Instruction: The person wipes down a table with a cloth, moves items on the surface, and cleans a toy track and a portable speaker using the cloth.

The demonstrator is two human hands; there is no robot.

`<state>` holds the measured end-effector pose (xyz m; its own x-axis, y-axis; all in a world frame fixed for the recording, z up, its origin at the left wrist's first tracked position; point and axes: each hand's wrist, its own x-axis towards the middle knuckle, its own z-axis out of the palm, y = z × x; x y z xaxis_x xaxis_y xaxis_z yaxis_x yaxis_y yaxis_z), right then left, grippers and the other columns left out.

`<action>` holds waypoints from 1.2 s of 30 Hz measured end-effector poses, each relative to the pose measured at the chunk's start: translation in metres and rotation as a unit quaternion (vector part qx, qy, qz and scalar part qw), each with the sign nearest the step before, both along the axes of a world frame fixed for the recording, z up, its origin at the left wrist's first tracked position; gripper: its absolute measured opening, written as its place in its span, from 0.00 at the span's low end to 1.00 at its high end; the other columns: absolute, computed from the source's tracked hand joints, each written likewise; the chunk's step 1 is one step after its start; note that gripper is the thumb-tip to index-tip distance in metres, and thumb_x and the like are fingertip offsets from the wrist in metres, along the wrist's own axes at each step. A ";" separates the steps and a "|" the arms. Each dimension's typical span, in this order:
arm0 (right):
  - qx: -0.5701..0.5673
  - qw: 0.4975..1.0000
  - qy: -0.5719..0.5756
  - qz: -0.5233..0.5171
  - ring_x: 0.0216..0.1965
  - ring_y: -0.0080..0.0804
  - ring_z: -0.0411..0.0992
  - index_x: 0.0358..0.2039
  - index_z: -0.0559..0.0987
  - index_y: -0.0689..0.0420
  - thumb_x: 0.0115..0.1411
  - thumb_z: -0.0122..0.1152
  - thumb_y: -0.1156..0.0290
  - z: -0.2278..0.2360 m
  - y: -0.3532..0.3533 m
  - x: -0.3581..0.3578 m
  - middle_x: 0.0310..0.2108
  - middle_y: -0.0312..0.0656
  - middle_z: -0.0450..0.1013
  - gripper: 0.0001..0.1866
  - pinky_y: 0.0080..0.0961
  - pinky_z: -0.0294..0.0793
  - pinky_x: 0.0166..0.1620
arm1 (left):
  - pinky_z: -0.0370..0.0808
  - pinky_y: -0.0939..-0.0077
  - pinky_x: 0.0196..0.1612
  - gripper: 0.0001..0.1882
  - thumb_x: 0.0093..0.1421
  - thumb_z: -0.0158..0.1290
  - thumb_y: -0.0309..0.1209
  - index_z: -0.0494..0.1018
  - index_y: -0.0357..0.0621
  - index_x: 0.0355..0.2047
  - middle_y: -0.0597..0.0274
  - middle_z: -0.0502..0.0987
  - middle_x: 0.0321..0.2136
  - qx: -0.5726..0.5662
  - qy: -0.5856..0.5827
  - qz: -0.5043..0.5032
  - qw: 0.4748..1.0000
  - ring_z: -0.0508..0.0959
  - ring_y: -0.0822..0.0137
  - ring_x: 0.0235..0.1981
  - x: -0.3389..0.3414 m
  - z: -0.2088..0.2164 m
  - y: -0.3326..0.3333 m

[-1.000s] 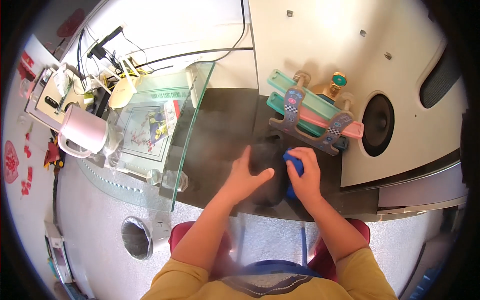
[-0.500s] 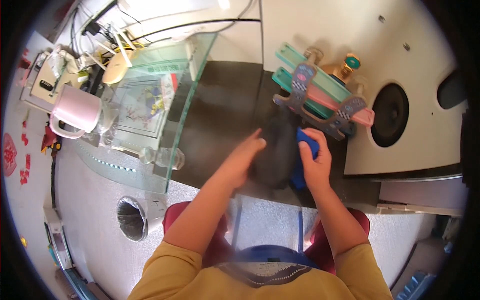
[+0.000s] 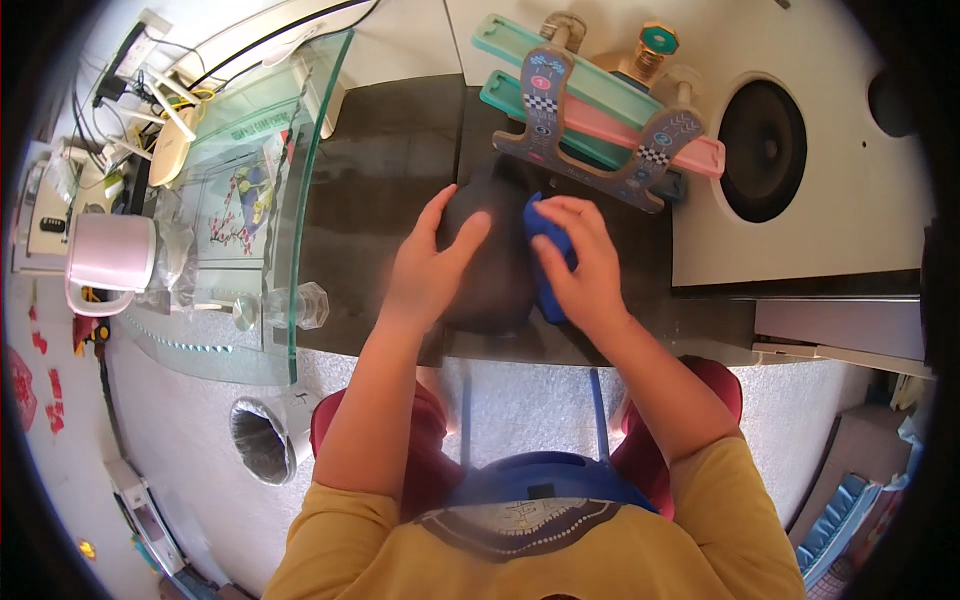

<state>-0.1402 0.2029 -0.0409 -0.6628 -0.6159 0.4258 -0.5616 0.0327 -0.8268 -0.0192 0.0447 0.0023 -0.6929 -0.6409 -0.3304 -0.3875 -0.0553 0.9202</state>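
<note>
A smooth, dark, rounded object (image 3: 490,270) stands on the brown tabletop in front of me; its exact kind does not show. On its left side my left hand (image 3: 430,255) grips it, thumb over the top and fingers around the edge. Against its right side, my right hand (image 3: 583,255) is closed on a blue cloth (image 3: 546,285), fingers bent over the upper end. Just beyond the dark object is a grey toy rack (image 3: 590,165) with sloping green and pink tracks (image 3: 640,145).
A glass shelf (image 3: 320,150) with a pink jug (image 3: 110,255) and a router (image 3: 172,145) is at left. A white panel with round black speakers (image 3: 763,150) stands at right. A lined bin (image 3: 262,440) is on the floor; a blue stool (image 3: 550,475) is below me.
The view has shifted, so the tabletop things appear higher and further left. My left hand has moved onto the dark object, its thumb now over the top. The right hand keeps the blue cloth.
</note>
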 end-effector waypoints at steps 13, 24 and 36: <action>-0.027 0.989 0.120 0.084 0.52 0.51 0.74 0.52 0.79 0.55 0.51 0.74 0.78 -0.002 0.007 0.026 0.50 0.47 0.73 0.25 0.39 0.76 0.55 | 0.71 0.72 0.61 0.32 0.71 0.56 0.47 0.67 0.43 0.69 0.50 0.77 0.57 0.011 0.032 0.025 0.999 0.76 0.63 0.57 0.005 -0.012 -0.016; 0.046 0.978 0.136 0.151 0.52 0.49 0.73 0.53 0.79 0.55 0.45 0.75 0.76 0.000 0.012 0.031 0.51 0.43 0.74 0.30 0.40 0.77 0.54 | 0.67 0.64 0.66 0.45 0.66 0.59 0.54 0.59 0.39 0.74 0.39 0.69 0.66 -0.189 -0.119 -0.055 0.973 0.71 0.51 0.66 0.027 -0.002 -0.029; 0.294 0.948 0.121 0.005 0.48 0.55 0.78 0.46 0.77 0.57 0.61 0.67 0.62 0.005 0.025 -0.033 0.46 0.49 0.78 0.17 0.45 0.80 0.48 | 0.62 0.65 0.70 0.54 0.64 0.56 0.62 0.51 0.34 0.76 0.37 0.62 0.70 0.051 -0.065 0.009 0.997 0.64 0.50 0.72 0.024 -0.030 -0.052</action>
